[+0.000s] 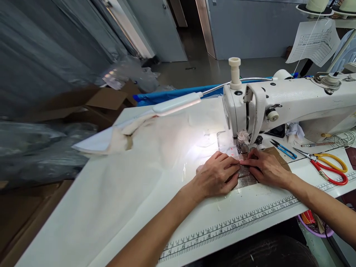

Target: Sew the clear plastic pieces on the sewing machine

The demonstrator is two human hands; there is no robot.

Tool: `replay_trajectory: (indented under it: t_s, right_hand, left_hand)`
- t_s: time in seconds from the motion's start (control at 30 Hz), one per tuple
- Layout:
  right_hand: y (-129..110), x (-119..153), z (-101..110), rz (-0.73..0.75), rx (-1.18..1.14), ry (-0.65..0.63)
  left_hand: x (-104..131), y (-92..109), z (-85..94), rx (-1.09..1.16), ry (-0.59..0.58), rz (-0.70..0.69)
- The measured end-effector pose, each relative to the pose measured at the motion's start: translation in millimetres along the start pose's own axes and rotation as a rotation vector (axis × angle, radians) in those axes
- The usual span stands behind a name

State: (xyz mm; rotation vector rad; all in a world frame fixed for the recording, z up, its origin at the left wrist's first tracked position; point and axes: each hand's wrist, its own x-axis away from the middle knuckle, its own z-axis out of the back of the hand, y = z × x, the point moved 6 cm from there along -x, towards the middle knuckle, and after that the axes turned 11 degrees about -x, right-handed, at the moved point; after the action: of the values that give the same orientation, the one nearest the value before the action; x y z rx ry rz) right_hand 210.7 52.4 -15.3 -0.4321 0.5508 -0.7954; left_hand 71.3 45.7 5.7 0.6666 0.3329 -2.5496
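A white sewing machine (pixel 289 100) stands at the right of a white table (pixel 139 178). Just in front of its needle area, my left hand (pixel 218 174) lies palm down with its fingers bent together on light material. My right hand (pixel 264 167) meets it from the right, thumb and index finger pinched at the tips of my left fingers. What the two hands pinch is too small to make out. Under them is a shiny metal plate (pixel 244 181). A lit white lamp (pixel 178 104) shines on the table left of the machine.
Blue snips (pixel 284 149) and scissors with red and yellow handles (pixel 330 167) lie right of my right hand. A printed ruler (pixel 233 226) runs along the front edge. Cardboard boxes (pixel 107 98) and plastic bags stand beyond the table's left side.
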Motion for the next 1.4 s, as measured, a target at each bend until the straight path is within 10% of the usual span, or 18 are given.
replay_trajectory:
  t_s: [1.4]
  right_hand:
    - [4.9, 0.7, -1.2, -0.045, -0.04, -0.039]
  left_hand:
    - [0.4, -5.3, 1.6, 0.037, 0.05, 0.049]
